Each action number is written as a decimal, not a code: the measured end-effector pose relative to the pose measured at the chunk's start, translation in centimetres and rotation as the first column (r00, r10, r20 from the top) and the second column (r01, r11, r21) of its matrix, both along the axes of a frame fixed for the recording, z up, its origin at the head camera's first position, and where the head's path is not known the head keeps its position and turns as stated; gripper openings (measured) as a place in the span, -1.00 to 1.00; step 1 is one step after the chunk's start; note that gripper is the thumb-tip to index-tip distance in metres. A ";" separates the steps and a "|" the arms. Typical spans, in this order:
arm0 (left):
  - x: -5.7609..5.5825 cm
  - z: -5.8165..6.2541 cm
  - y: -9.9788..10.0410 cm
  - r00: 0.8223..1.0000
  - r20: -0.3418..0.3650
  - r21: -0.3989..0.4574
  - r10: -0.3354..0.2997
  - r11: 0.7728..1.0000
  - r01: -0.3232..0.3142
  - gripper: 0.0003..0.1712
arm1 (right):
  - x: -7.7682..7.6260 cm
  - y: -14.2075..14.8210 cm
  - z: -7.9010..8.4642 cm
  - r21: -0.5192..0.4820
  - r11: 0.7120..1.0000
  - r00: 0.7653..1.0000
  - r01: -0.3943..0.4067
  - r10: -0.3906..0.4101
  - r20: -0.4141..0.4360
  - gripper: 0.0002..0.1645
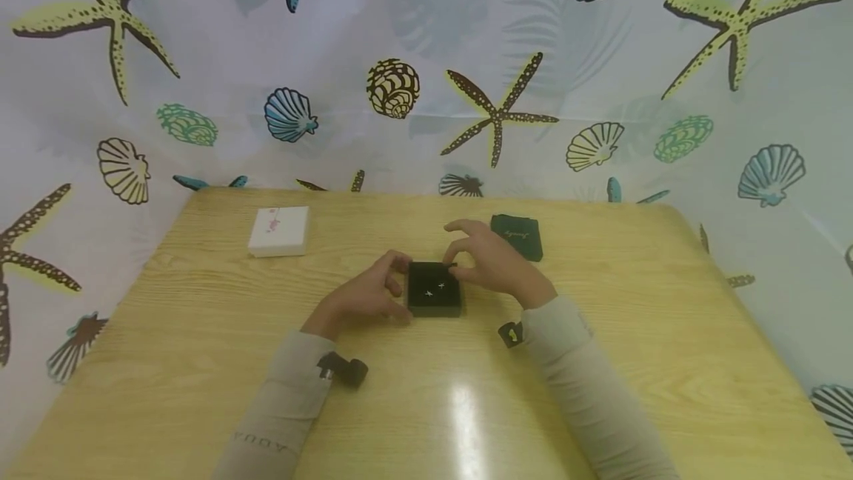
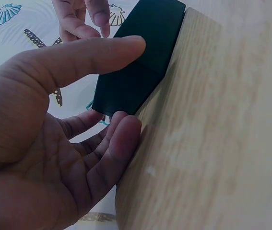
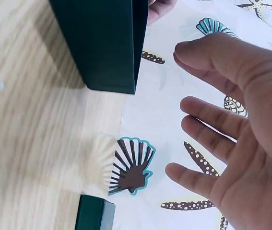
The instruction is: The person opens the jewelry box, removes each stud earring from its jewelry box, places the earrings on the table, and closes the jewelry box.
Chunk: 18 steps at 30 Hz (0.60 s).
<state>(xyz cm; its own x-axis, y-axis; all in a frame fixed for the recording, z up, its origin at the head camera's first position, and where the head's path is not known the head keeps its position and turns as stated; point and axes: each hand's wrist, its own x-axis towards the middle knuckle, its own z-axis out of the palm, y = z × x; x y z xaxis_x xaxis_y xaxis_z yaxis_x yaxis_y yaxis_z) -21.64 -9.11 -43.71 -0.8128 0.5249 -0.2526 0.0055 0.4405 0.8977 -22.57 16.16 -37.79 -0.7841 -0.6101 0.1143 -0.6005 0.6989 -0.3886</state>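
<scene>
An open dark green jewelry box (image 1: 434,311) sits on the table, its black insert (image 1: 420,276) holding two small star-shaped earrings (image 1: 429,293). My left hand (image 1: 366,291) holds the box at its left side. In the left wrist view its thumb lies across the green wall (image 2: 140,79) and the other fingers curl at the box's end. My right hand (image 1: 489,258) is at the back right corner, its fingers spread and loosely bent. The right wrist view shows those fingers (image 3: 212,129) apart from the box, with nothing between them.
Behind my right hand lies a dark green lid (image 1: 523,234) with gold lettering. A white box (image 1: 280,230) with a pink print stands at the back left of the wooden table (image 1: 200,332). A cloth with shells and starfish (image 1: 426,28) hangs beyond the far edge.
</scene>
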 end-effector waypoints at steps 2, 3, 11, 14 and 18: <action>0.0 0.0 0.1 1.000 -0.002 -0.003 0.001 1.000 -0.001 0.04 | 0.2 -0.2 -0.3 0.000 1.000 1.000 0.008 -0.008 -0.006 -0.91; 0.0 -0.1 0.1 1.000 -0.003 -0.003 0.001 1.000 -0.001 0.04 | 0.3 -0.3 -0.4 0.002 1.000 1.000 0.011 -0.011 -0.011 -0.91; -0.1 -0.3 0.1 1.000 0.006 -0.006 0.005 1.000 -0.005 0.04 | 0.7 -0.7 -1.8 0.016 0.999 0.999 0.045 -0.045 0.005 -0.94; 0.0 -0.2 0.1 1.000 -0.001 -0.009 0.005 1.000 -0.005 0.03 | 0.8 -0.8 -2.4 0.031 0.998 0.998 0.056 -0.056 -0.003 -0.93; 0.1 0.0 0.1 1.000 -0.010 -0.011 0.005 1.000 -0.005 0.03 | 0.9 -1.1 -2.6 0.074 0.995 0.997 0.067 -0.063 -0.047 -0.92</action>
<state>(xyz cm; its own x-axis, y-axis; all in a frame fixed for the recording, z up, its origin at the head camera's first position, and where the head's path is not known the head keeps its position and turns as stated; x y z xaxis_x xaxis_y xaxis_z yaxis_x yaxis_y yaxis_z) -21.58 -9.02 -43.67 -0.8179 0.5184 -0.2498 0.0126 0.4501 0.8929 -21.72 15.09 -40.36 -0.8175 -0.5662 0.1059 -0.5684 0.7634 -0.3069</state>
